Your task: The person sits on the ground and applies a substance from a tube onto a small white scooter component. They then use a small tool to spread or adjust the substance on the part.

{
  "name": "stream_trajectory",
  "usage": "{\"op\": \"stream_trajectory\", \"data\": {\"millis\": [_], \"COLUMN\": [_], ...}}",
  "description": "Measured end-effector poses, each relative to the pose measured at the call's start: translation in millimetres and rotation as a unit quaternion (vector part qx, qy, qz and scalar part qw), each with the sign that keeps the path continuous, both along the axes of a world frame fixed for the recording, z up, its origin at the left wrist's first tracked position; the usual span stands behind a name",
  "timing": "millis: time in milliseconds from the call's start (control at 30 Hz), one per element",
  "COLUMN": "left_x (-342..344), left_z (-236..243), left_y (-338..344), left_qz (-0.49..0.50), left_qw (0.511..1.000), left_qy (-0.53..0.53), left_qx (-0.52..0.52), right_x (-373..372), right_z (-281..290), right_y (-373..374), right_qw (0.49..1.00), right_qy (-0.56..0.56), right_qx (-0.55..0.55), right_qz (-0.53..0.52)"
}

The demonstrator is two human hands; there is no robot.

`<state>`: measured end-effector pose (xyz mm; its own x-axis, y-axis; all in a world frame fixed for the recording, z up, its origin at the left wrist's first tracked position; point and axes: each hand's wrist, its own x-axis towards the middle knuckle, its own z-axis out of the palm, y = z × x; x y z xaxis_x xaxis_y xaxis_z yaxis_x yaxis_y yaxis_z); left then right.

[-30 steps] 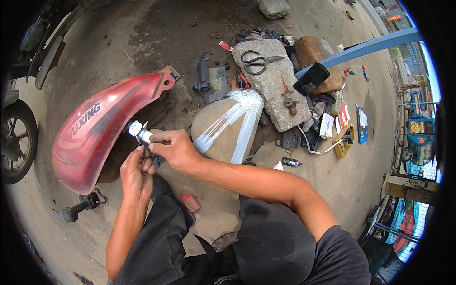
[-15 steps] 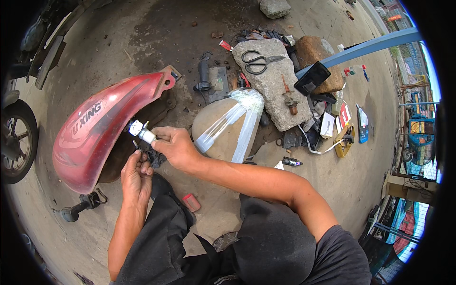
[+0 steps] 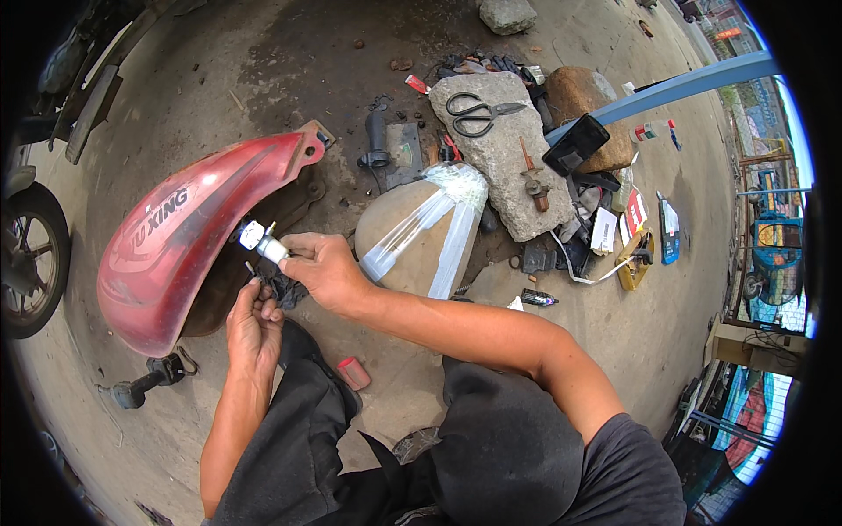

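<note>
A red motorcycle fuel tank lies on its side at the left, its underside turned toward me. Against the edge of that underside, my right hand grips a fuel tap with a silver body and a white cup. Just below it, my left hand pinches a small bolt between thumb and fingertips, pointing up toward the tank. The bolt is apart from the fuel tap. The far side of the tap is hidden by the tank's rim.
A taped, rounded seat is ahead. Scissors and an old rusty tap lie on a flat stone. A phone leans beside a blue bar. A motorcycle wheel stands far left; a red cylinder lies near my foot.
Hardly anything differs. My left hand and the bolt have shifted very slightly; my right hand keeps the fuel tap at the tank's edge.
</note>
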<state>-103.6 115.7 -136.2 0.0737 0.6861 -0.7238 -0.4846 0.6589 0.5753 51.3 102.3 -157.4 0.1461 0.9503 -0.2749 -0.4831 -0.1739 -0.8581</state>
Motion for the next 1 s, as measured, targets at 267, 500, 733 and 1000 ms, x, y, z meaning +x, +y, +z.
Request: {"op": "stream_trajectory", "data": {"millis": [267,500,733,1000], "left_x": [0.1,0.1,-1.1,-2.5], "left_z": [-2.3,-4.6,-9.3,-12.1], "left_y": [0.5,1.7,3.6,5.1], "left_qz": [0.008,0.005,0.012,0.011], "left_qw": [1.0,1.0,1.0,1.0], "left_qy": [-0.007,-0.011,-0.02,-0.02], "left_qx": [-0.006,-0.003,-0.004,-0.007], "right_x": [-0.7,0.2,-0.2,0.0], "right_z": [-0.9,2.0,0.5,0.0], "right_y": [0.1,-0.1,0.3,0.8], "right_qw": [1.0,1.0,1.0,1.0], "right_qy": [-0.01,-0.003,-0.012,-0.01], "right_qx": [-0.001,0.0,-0.001,-0.01], "right_qz": [0.0,0.002,0.001,0.014]}}
